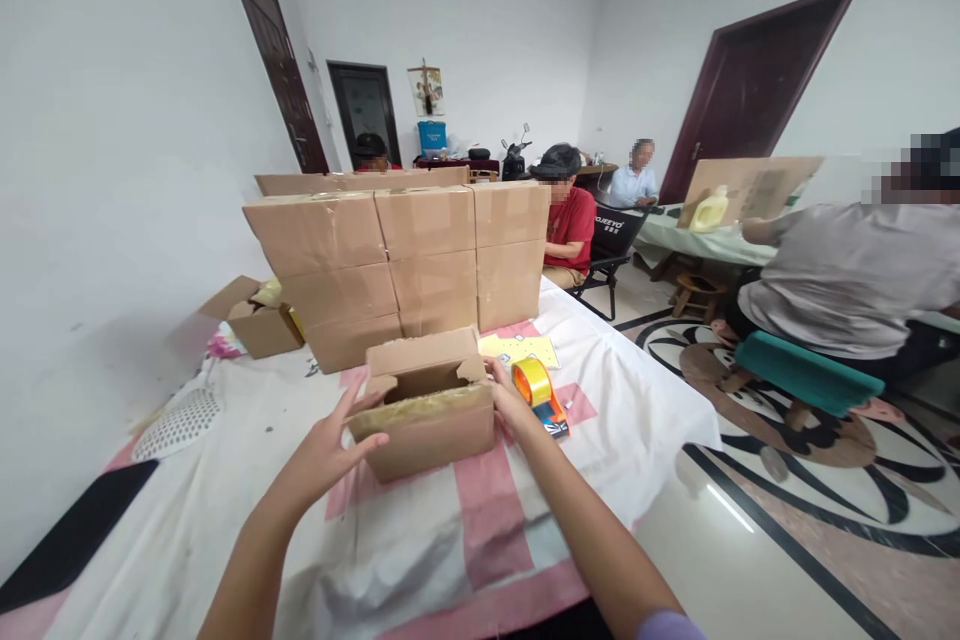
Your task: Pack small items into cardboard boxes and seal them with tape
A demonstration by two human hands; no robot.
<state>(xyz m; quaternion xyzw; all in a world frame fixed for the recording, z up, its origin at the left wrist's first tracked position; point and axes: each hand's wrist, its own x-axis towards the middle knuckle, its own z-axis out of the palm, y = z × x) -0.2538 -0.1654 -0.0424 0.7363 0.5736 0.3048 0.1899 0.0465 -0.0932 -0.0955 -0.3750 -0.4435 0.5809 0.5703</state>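
Observation:
A small cardboard box [424, 435] lies on the white and pink cloth of the table [487, 520], its top flaps open. My left hand [330, 450] rests on the box's left end, fingers spread and thumb on the front face. My right hand [508, 402] presses against the box's right end, fingers partly hidden behind the flap. A tape dispenser with a yellow roll [536, 388] lies just right of my right hand.
A stack of closed cardboard boxes [397, 265] stands behind the small box. An open carton [255, 320] sits at the far left. Several people sit at other tables at the back and right. A yellow sheet [517, 348] lies near the stack.

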